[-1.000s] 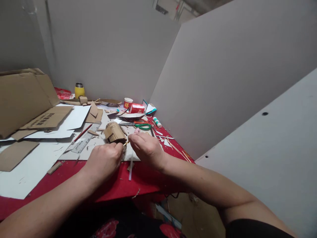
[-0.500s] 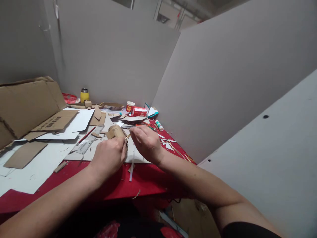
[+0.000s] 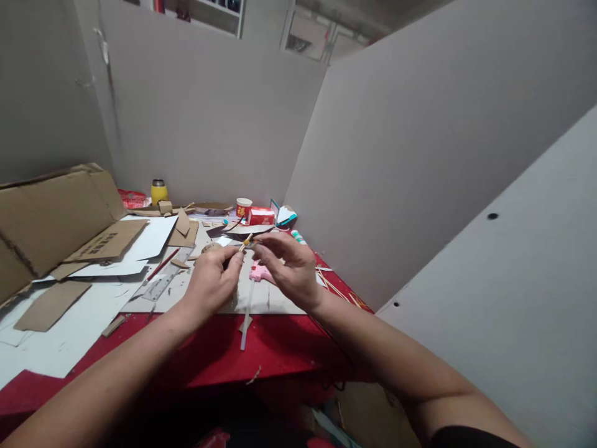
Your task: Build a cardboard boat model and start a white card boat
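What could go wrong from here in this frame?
1. The thin sticks are pinched near the fingertips of the left hand, so they might slip or shift.
2. The pink glue gun lies just below the right hand; it could be knocked or, if hot, burn. Heat can't be seen.
3. The clear rod juts past the pale board, so an arm might catch it.
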{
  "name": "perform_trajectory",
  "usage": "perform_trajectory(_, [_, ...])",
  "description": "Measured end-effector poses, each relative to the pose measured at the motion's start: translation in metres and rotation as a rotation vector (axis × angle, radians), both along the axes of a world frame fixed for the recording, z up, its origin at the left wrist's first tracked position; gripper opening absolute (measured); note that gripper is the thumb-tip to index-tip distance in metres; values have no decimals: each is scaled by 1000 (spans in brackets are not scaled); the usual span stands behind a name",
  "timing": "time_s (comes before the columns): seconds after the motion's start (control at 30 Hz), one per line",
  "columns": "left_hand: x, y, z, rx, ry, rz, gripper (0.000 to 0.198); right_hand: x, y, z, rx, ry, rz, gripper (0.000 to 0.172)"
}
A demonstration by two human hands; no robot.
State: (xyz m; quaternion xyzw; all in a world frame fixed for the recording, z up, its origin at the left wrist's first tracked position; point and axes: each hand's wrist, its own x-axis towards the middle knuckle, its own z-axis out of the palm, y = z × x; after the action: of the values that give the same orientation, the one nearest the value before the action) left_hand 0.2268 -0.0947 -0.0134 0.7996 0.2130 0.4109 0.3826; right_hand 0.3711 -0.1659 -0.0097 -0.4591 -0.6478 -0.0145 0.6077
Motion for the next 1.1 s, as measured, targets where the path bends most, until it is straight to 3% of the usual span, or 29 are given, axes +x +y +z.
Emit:
perform_trajectory(0.17, [4,4,-5,-163,-45,-128,29,14,0,1,-327,396,102,28])
perform_trajectory(0.3, [8,1,-8,-274,-43,-235,30,16,5,-4,-563,508,271,32])
perform_trajectory(0.67, [3,-1,-10,-452,41,-312,32,17,-1,7,-623,486,369,34])
perform_trajectory(0.8, [4,-4,-14,-405,26,-324,32,18,-2,6,-593,556,368,33])
perform_trajectory(1.1, [6,-5,-23,-260,-14,-222,29,16,1,-9,-622,701,465,26])
